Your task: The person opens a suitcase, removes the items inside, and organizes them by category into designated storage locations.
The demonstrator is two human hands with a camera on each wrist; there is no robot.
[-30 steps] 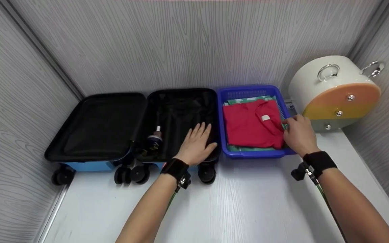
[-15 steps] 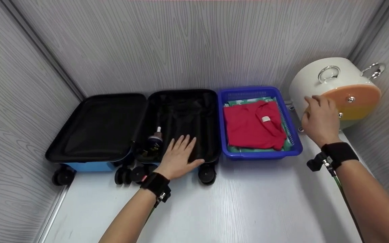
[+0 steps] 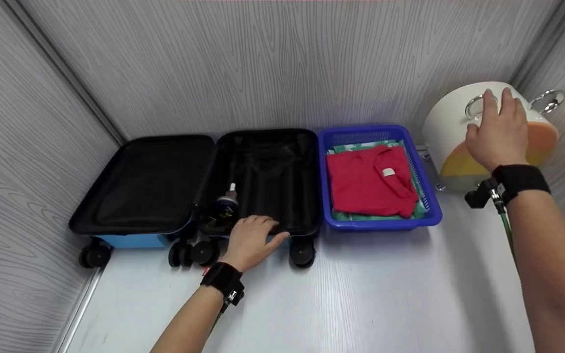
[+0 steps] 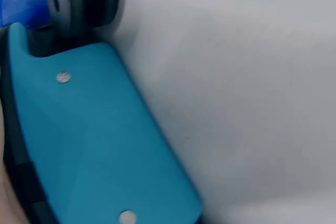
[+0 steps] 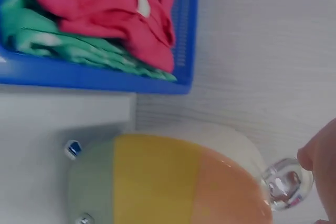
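My left hand [image 3: 250, 240] rests at the front rim of the open suitcase's right half [image 3: 275, 184], thumb pointing right. In the left wrist view, the suitcase's blue shell [image 4: 100, 124] shows beside a sliver of that hand. A dark bottle with a white tip [image 3: 227, 205] lies inside the suitcase, just beyond the fingers. My right hand [image 3: 500, 130] is over a glossy white, rounded container [image 3: 451, 115] with orange, yellow and green bands. Its fingers look straight, near a silver ring handle [image 5: 287, 183]. Whether they touch the handle is unclear.
A blue basket [image 3: 378, 225] holds a folded red shirt [image 3: 363, 184] over green patterned cloth [image 3: 346, 217], between suitcase and container. The suitcase's other black half [image 3: 145, 186] lies at left. Black wheels [image 3: 302, 253] stick out in front. A grey wood-grain wall [image 3: 268, 59] stands behind.
My right hand has left the basket's right edge and moved up and right over the white container. My left hand has drawn back from inside the suitcase to its front rim.
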